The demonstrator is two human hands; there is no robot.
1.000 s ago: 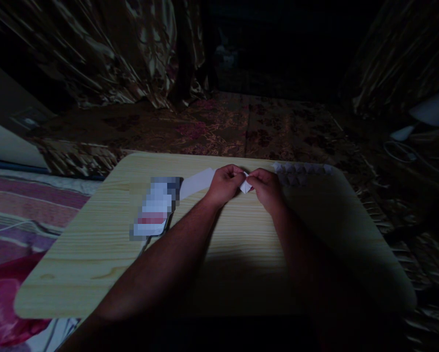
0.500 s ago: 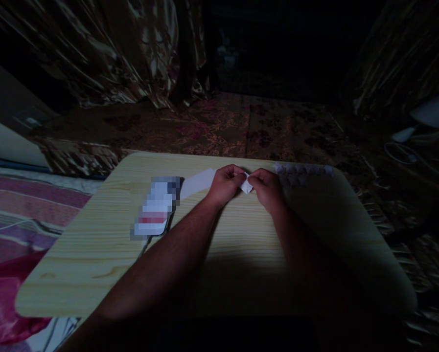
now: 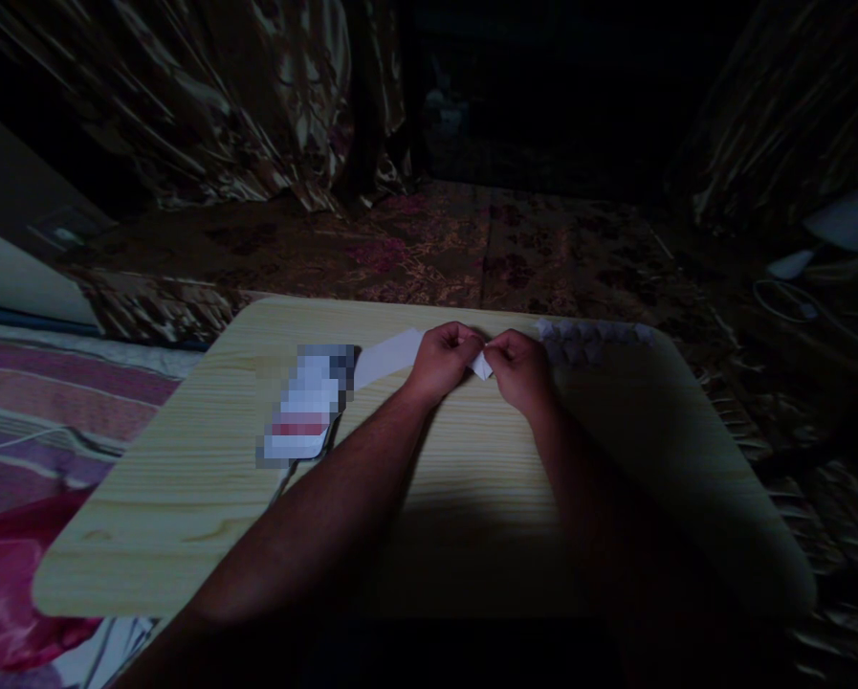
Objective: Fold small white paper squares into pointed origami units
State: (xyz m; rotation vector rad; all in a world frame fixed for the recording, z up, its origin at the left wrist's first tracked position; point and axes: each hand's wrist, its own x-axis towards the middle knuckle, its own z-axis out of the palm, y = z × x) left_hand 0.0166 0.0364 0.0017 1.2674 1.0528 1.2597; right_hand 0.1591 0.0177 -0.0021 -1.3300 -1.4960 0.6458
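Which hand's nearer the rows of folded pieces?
Right. The right hand is just left of the rows of folded pieces; the left hand is farther left, beyond the held paper.

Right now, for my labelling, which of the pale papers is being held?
The small folded piece, pinched between the left hand and right hand; the flat sheet and the rows of folded pieces lie on the table.
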